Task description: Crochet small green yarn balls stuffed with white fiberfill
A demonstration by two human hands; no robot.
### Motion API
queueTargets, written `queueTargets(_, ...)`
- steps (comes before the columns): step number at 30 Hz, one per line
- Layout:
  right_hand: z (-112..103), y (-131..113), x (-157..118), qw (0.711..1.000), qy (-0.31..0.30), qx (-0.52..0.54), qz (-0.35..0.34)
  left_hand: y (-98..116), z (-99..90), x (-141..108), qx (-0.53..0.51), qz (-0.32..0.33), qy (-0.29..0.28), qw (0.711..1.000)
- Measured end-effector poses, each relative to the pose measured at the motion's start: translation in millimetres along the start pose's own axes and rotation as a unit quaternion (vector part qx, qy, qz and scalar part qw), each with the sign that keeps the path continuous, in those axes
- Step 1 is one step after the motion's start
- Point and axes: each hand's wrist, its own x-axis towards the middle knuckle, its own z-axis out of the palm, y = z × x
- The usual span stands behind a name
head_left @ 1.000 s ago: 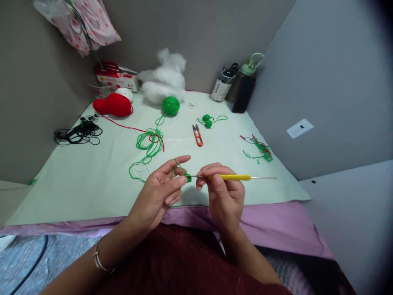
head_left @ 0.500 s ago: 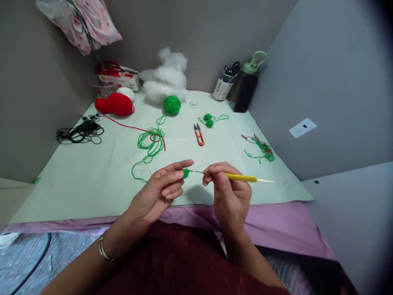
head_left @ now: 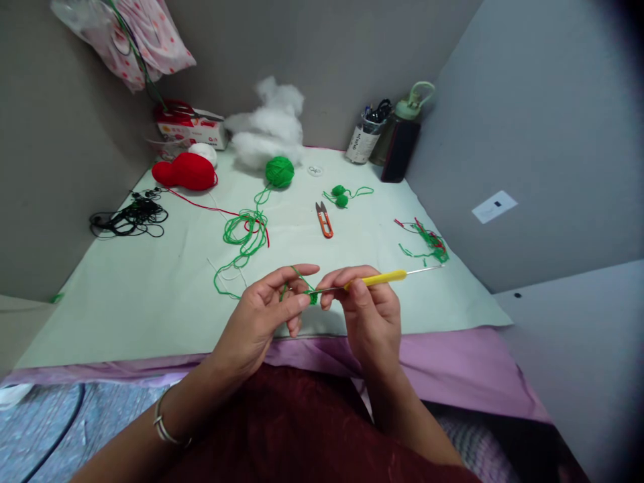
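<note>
Between thumb and fingers, my left hand [head_left: 266, 312] pinches a small green crochet piece [head_left: 313, 298], with green yarn running over its raised index finger. My right hand [head_left: 369, 312] is closed round the yellow handle of a crochet hook [head_left: 385, 278]. The hook's thin metal tip reaches left to the crochet piece; its other metal end points right. Loose green yarn [head_left: 246, 231] lies in loops on the table beyond my left hand and leads to a green yarn ball [head_left: 280, 172].
Orange thread snips [head_left: 325, 221] lie ahead of my hands, near two small green balls [head_left: 341, 196]. Yarn scraps [head_left: 430, 243] are at right, black cord [head_left: 133, 216] at left. Behind stand red yarn [head_left: 186, 172], white stuffing [head_left: 269, 127], a pen holder [head_left: 363, 139] and a bottle [head_left: 405, 124].
The crochet piece has shifted slightly right and down, and my hands are closer together. The hook now tilts upward to the right. Yarn shows stretched from my left index finger to the piece.
</note>
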Motion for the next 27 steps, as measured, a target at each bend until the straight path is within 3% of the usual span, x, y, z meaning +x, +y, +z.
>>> queueTargets(4,1,-6,-4,0.992,-0.013,-0.114,-0.050,-2,-2.6,-2,0.057,0.026,0.015,0.998)
queueTargets(8,0,-10,-8,0.964,-0.047,-0.229,-0.127,-2,-3.2,-1,0.122,0.047,0.034,0.991)
queueTargets(18,-1,-12,-7,0.923,-0.113,-0.316,-0.187,3,4.6,-3,0.145,0.063,0.087,0.984)
queueTargets(27,-7,-13,-1,0.901,-0.077,-0.338,-0.260,-3,15.6,2,0.110,0.064,0.104,0.986)
